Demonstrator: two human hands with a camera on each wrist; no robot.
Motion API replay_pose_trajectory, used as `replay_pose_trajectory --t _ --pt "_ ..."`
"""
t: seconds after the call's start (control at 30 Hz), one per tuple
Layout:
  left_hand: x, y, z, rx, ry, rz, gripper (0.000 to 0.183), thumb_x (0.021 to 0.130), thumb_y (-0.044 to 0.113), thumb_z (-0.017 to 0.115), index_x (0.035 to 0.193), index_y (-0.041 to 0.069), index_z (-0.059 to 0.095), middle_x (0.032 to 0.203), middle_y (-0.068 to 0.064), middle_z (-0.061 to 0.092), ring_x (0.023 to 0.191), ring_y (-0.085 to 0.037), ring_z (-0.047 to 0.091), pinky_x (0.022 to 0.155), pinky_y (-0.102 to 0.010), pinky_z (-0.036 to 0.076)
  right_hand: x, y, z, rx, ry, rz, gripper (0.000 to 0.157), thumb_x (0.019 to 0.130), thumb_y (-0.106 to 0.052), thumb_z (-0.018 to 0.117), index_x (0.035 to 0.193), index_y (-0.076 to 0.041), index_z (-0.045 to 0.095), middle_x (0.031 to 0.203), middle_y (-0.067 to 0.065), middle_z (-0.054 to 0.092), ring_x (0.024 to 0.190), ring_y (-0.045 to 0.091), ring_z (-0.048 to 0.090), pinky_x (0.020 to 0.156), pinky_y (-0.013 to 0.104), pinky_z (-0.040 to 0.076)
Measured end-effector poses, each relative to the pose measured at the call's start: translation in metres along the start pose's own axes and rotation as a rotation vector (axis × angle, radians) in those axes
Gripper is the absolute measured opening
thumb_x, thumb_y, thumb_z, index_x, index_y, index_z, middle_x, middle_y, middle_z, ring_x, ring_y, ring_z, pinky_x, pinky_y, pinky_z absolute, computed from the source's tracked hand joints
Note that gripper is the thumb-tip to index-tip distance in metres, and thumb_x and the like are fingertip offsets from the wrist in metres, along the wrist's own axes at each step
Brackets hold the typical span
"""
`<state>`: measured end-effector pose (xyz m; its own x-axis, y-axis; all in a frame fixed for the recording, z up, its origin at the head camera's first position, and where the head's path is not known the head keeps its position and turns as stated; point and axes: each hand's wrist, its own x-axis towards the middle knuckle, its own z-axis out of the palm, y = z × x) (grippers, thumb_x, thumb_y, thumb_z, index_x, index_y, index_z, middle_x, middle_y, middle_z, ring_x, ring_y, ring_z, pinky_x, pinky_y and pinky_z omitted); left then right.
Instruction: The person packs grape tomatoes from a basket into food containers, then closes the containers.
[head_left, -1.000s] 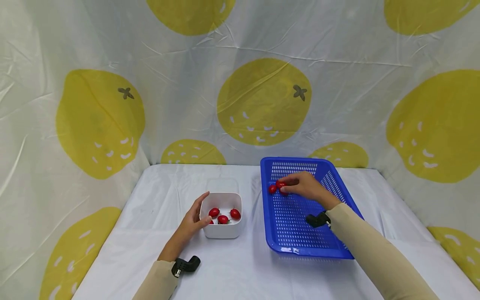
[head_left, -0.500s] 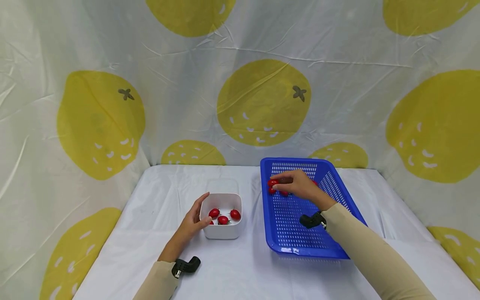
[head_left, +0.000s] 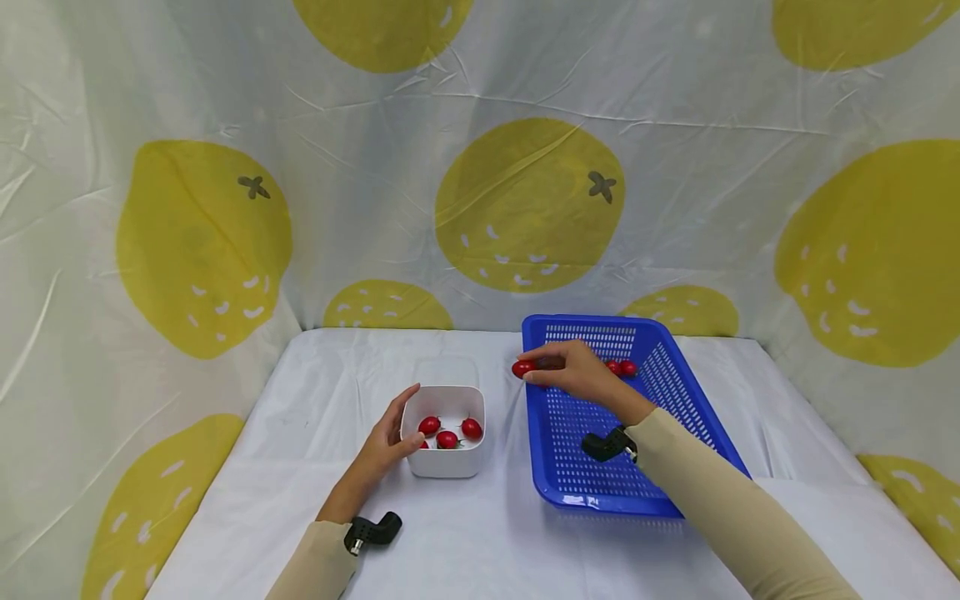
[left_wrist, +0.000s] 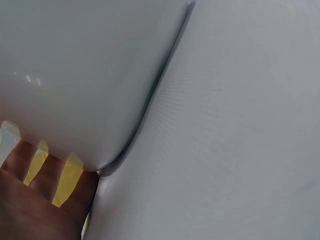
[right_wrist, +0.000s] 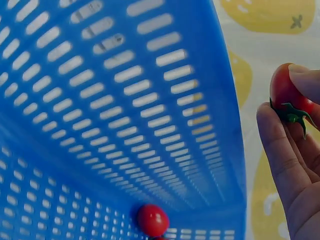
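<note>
My right hand (head_left: 581, 373) pinches a cherry tomato (head_left: 522, 368) between thumb and fingertips, above the left rim of the blue basket (head_left: 600, 492). In the right wrist view, this tomato (right_wrist: 285, 90) shows its green leafy top. More cherry tomatoes (head_left: 628, 368) lie in the basket beyond my right hand, which may hide others. On the left, my left hand (head_left: 386, 437) holds a small white square container (head_left: 444, 465) by its left side, thumb at the near rim. Several cherry tomatoes (head_left: 447, 439) lie inside it. The left wrist view shows fingers (left_wrist: 45, 175) against the container's wall.
A clear, flat lid-like piece (head_left: 446, 369) lies behind the white container. White cloth (head_left: 465, 542) covers the table, with a strip of it between container and basket. Lemon-print curtains (head_left: 360, 208) enclose the back and sides.
My right hand has lifted a cherry tomato from the basket and moved left with it to the basket's rim. Tomatoes behind the hand came into view. My left hand has stayed still.
</note>
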<state>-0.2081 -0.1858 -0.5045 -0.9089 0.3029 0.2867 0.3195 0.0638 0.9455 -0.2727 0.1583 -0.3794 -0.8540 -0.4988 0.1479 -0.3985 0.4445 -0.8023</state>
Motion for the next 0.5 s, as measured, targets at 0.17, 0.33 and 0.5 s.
replay_pose_trajectory --t 0.17,0.33,0.5 --pt "0.001 0.000 0.000 -0.001 0.003 -0.008 0.073 0.090 0.011 0.058 0.154 0.017 0.022 0.159 0.001 0.017 0.148 -0.025 -0.001 0.115 -0.052 0.006 0.004 -0.005 0.008 0.013 -0.017 -0.027 0.035 0.085 -0.021 0.074 0.118 -0.008 0.070 0.110 0.011 0.069 0.095 0.022 0.069 0.080 0.031 0.056" --pt "0.002 -0.001 0.001 0.003 0.007 -0.004 0.072 0.090 0.010 0.059 0.153 0.020 0.024 0.159 0.000 0.017 0.148 -0.025 -0.001 0.116 -0.051 0.005 0.008 -0.008 0.014 0.011 -0.040 -0.031 0.036 0.085 -0.024 0.075 0.118 -0.010 0.070 0.109 0.010 0.070 0.096 0.022 0.069 0.081 0.034 0.056" --pt "0.003 -0.001 0.001 0.007 0.007 -0.020 0.072 0.090 0.010 0.058 0.152 0.027 0.026 0.159 0.001 0.016 0.148 -0.026 -0.001 0.115 -0.052 0.007 0.012 -0.007 0.021 0.040 -0.066 -0.037 0.035 0.085 -0.023 0.075 0.117 -0.009 0.070 0.109 0.009 0.070 0.096 0.022 0.069 0.082 0.033 0.056"
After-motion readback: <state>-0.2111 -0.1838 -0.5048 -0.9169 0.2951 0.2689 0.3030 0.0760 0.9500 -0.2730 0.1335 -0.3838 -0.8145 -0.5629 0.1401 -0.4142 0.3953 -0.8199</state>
